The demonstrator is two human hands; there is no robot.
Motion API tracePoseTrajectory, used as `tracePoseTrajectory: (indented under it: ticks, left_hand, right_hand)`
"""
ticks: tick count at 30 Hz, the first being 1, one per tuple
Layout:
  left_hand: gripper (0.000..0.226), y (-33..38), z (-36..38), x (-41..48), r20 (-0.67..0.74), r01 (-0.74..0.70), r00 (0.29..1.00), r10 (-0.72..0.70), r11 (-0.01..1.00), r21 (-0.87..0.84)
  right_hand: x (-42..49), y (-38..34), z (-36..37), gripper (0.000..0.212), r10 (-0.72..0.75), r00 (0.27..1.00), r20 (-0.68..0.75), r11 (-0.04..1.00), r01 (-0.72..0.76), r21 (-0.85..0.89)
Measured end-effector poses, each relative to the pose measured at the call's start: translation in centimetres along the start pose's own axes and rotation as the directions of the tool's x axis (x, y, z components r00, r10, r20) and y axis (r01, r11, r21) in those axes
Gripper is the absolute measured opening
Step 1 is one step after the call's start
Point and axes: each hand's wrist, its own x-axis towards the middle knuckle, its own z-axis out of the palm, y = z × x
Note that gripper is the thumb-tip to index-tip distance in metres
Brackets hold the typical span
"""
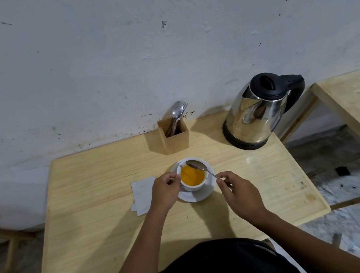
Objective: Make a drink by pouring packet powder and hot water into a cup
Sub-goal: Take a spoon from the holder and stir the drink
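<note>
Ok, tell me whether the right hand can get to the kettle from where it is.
Probably yes: the table between the right hand and the kettle looks bare, but its fingers hold the spoon.

One cup [192, 177], one saucer [197, 193], one kettle [258, 114], two hands.

1. Cup [194, 187]: white, upright on white saucer [203, 194], holding orange liquid.
2. Packet [143, 195]: white, flat on table just left of saucer.
3. Kettle [257, 115]: steel, black lid shut, upright, far right.
</note>
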Motion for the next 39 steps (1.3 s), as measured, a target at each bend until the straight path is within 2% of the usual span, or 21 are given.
tracePoseTrajectory:
  ticks: [4, 9, 13, 24, 33, 39]
  left_hand:
    - [0.023, 0.0, -0.1, 0.0, 0.005, 0.001, 1.0, -0.001, 1.0, 0.009]
    - [0.023, 0.3, -0.2, -0.1, 0.001, -0.002, 1.0, 0.002, 1.0, 0.021]
    - [0.024, 0.4, -0.1, -0.1, 0.003, -0.005, 1.0, 0.005, 0.999, 0.041]
    - [0.024, 0.6, -0.2, -0.2, 0.005, 0.012, 1.0, -0.012, 1.0, 0.028]
    - [0.022, 0.7, -0.2, -0.4, 0.002, 0.028, 1.0, -0.028, 1.0, 0.01]
    - [0.021, 0.8, -0.1, -0.4, -0.006, 0.025, 1.0, -0.025, 0.999, 0.025]
  right_hand:
    - [0.1, 0.3, 0.0, 0.021, 0.047, 0.999, 0.012, 0.994, -0.048, 0.097]
    - [0.2, 0.9, -0.1, 0.031, 0.219, 0.976, -0.022, 0.895, -0.192, 0.403]
    - [0.4, 2.4, 0.3, 0.028, 0.314, 0.949, -0.033, 0.854, -0.267, 0.446]
    - [3.3, 4.3, 2.6, 0.025, 0.414, 0.91, 0.013, 0.867, -0.399, 0.3]
    - [4.4, 4.4, 2.8, 0.021, 0.432, 0.902, -0.01, 0.902, -0.432, 0.018]
    - [4.7, 4.4, 2.9, 0.03, 0.381, 0.924, -0.037, 0.908, -0.381, -0.176]
